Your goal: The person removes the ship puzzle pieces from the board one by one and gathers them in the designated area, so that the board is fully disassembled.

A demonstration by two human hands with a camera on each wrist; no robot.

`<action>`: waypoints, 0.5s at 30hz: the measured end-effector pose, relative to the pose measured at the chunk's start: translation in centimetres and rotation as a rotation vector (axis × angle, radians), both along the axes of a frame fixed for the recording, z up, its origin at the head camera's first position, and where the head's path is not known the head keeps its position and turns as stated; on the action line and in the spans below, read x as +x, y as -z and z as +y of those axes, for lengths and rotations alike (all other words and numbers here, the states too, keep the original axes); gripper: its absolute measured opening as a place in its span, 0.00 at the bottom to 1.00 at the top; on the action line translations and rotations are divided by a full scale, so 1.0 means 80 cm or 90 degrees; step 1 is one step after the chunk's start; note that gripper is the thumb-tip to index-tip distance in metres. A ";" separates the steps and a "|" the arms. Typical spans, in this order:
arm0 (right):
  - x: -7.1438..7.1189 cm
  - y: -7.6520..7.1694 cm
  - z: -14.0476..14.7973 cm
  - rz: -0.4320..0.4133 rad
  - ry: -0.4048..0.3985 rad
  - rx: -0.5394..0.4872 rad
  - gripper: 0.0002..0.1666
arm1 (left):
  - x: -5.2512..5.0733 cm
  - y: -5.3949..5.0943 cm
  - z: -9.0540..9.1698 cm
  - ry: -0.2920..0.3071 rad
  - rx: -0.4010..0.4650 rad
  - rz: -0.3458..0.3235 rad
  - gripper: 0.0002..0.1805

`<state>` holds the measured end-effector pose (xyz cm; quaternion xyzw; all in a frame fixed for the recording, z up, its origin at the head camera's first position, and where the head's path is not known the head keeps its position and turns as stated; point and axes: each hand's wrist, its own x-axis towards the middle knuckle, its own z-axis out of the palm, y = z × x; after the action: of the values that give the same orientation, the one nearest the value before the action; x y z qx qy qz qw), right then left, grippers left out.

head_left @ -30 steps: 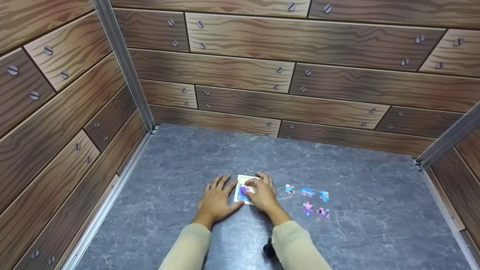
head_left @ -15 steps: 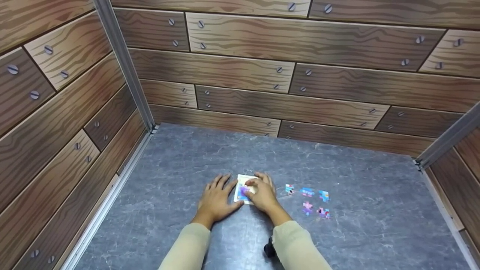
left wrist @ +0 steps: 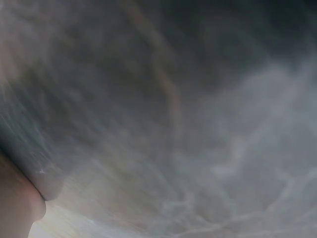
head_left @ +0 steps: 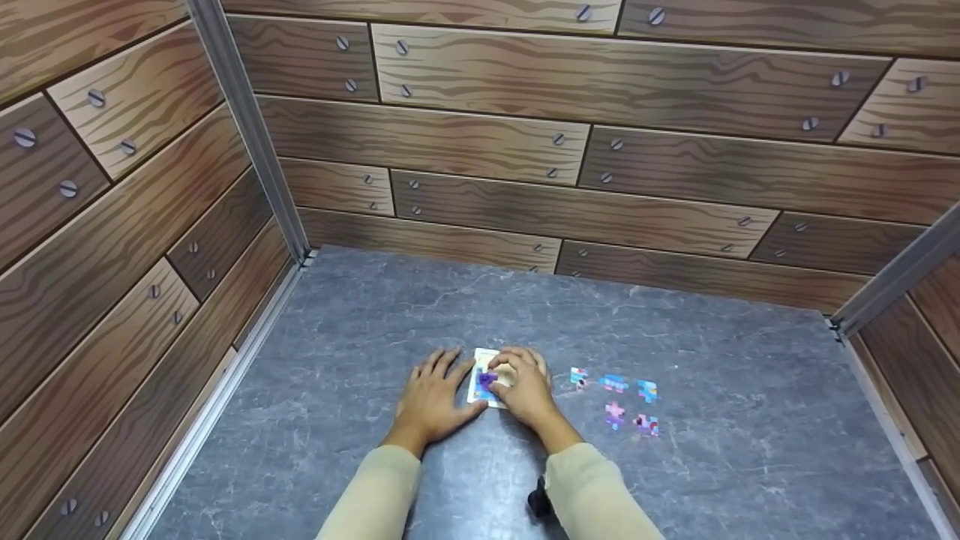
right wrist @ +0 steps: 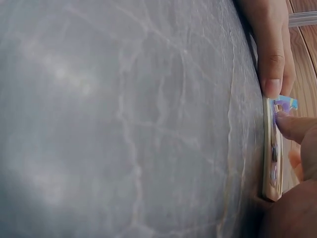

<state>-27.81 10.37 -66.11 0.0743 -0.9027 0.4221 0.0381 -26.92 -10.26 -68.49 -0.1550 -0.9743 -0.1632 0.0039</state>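
In the head view a small white-edged puzzle board lies flat between the hands. My left hand rests with fingers spread on the table, its thumb and index fingertip against the board's left side. My right hand is over the board's right part, thumb and curled index finger pinching a purple piece. The right wrist view shows the board edge-on, a blue-purple piece raised at its far end beside the right thumb, and the left thumb touching the board.
Several loose puzzle pieces lie right of the board, among them a blue one and a pink one. A black object is beside the right sleeve. Wood-patterned walls enclose the grey table.
The outer fingers of my right hand have drawn in toward the index finger, and the purple piece has shifted slightly over the board. My left hand has kept its place.
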 end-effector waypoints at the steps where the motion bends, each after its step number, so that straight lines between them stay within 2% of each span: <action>1: 0.000 0.000 0.001 0.002 -0.002 -0.004 0.17 | 0.000 0.000 0.000 0.000 -0.001 0.001 0.50; 10: 0.003 0.006 0.002 0.032 -0.007 -0.024 0.14 | 0.001 0.000 0.000 -0.007 0.002 -0.013 0.49; 15: 0.003 0.004 0.004 0.012 0.002 -0.018 0.17 | 0.001 -0.001 0.000 -0.005 0.000 -0.012 0.50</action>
<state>-27.61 10.66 -66.43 0.0767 -0.8962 0.4343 0.0483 -26.86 -10.24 -68.41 -0.1496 -0.9749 -0.1649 -0.0042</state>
